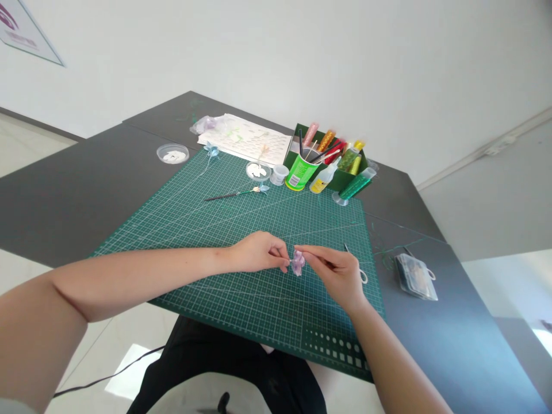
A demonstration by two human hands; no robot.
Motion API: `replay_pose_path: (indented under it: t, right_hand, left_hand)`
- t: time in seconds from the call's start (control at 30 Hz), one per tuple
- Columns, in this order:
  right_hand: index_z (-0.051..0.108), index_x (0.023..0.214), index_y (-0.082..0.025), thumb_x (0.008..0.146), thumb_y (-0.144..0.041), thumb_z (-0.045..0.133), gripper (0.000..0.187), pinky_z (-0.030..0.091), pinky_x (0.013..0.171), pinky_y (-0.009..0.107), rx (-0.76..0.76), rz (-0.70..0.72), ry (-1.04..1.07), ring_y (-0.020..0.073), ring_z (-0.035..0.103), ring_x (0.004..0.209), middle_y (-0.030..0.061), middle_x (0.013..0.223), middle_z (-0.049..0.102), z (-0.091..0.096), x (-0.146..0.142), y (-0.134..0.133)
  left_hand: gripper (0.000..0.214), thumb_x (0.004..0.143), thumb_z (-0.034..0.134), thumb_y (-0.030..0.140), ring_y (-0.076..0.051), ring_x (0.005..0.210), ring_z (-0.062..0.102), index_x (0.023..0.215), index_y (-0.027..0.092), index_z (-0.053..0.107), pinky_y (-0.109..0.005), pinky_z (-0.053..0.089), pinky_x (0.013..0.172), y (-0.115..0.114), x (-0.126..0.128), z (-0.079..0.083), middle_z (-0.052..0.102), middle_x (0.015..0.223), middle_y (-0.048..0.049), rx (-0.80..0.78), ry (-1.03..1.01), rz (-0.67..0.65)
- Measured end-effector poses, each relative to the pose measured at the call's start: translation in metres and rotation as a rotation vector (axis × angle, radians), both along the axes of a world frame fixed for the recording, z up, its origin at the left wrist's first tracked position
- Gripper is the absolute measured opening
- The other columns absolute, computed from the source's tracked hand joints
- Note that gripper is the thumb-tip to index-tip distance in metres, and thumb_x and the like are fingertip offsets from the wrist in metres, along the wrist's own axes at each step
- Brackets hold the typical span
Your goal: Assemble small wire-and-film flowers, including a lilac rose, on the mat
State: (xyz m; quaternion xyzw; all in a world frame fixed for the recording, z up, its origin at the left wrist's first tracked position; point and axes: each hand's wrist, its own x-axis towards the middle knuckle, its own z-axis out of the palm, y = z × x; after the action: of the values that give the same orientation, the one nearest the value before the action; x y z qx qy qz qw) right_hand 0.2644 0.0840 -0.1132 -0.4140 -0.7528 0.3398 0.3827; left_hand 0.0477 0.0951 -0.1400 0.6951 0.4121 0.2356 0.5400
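A small pale purple artificial flower (298,263) is held over the green cutting mat (241,221), between my two hands. My left hand (261,252) is closed, its thumb and fingertips pinching the flower's thin stem end. From the other side, my right hand (334,270) pinches the edge of the petals with thumb and index finger. Partly behind my right hand lie scissors (364,277) with white handles. Farther up the mat rests a dark thin stick (222,196) with a small blue flower (262,189) at its end.
A green cup (297,174) of tools, a glue bottle (321,179) and a dark green box (340,183) of glitter rolls stand at the back. White sheets (245,138), a dish of white pieces (172,153) and a blue flower (211,150) lie left. Clear cases (416,277) sit right.
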Motion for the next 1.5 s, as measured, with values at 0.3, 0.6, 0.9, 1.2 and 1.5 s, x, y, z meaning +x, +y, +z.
replay_pose_path:
  t: [0.3,0.6,0.9,1.2,1.5]
  right_hand:
    - [0.086,0.099,-0.023,0.089,-0.031,0.069,0.022,0.052,0.055,0.027,-0.072,-0.076,-0.047,0.0182,0.070,0.065,0.0062,0.091,0.084,-0.013,0.001,0.010]
    - [0.087,0.098,-0.023,0.088,-0.036,0.069,0.024,0.044,0.050,0.027,-0.088,-0.128,-0.079,0.0165,0.061,0.058,0.0060,0.082,0.082,-0.017,0.003,0.015]
    - [0.086,0.094,-0.020,0.086,-0.038,0.069,0.026,0.051,0.063,0.031,-0.181,-0.046,-0.085,0.0199,0.067,0.069,0.0084,0.090,0.083,-0.019,0.007,0.026]
    - [0.082,0.091,-0.015,0.090,-0.046,0.065,0.035,0.021,0.049,0.026,-0.272,0.071,-0.186,0.0097,0.028,0.049,-0.0065,0.050,0.038,-0.028,0.013,0.032]
    - [0.082,0.086,-0.020,0.092,-0.048,0.066,0.033,0.032,0.049,0.025,-0.266,0.129,-0.242,0.0131,0.046,0.053,-0.0001,0.059,0.061,-0.023,0.013,0.030]
  left_hand:
    - [0.009,0.091,0.069,0.013,-0.013,0.077,0.077,0.085,0.017,0.075,-0.020,0.054,0.071,-0.005,0.000,-0.005,0.081,0.081,0.0017,0.068,-0.084,-0.148]
    - [0.008,0.090,0.072,0.012,-0.012,0.082,0.078,0.084,0.017,0.074,-0.019,0.055,0.075,-0.006,0.000,-0.001,0.081,0.083,0.0014,0.143,-0.095,-0.122]
    - [0.004,0.091,0.070,0.016,-0.011,0.072,0.073,0.088,0.018,0.072,-0.020,0.051,0.067,-0.009,-0.001,0.002,0.081,0.085,0.0007,0.225,-0.115,-0.028]
    - [0.014,0.096,0.059,0.027,-0.007,0.047,0.054,0.086,0.017,0.055,-0.019,0.043,0.045,-0.009,0.002,0.004,0.080,0.083,-0.0041,0.085,-0.258,0.208]
    - [0.015,0.096,0.059,0.029,-0.007,0.043,0.048,0.089,0.017,0.059,-0.021,0.037,0.046,0.006,-0.002,-0.002,0.078,0.077,-0.0024,0.092,-0.185,0.373]
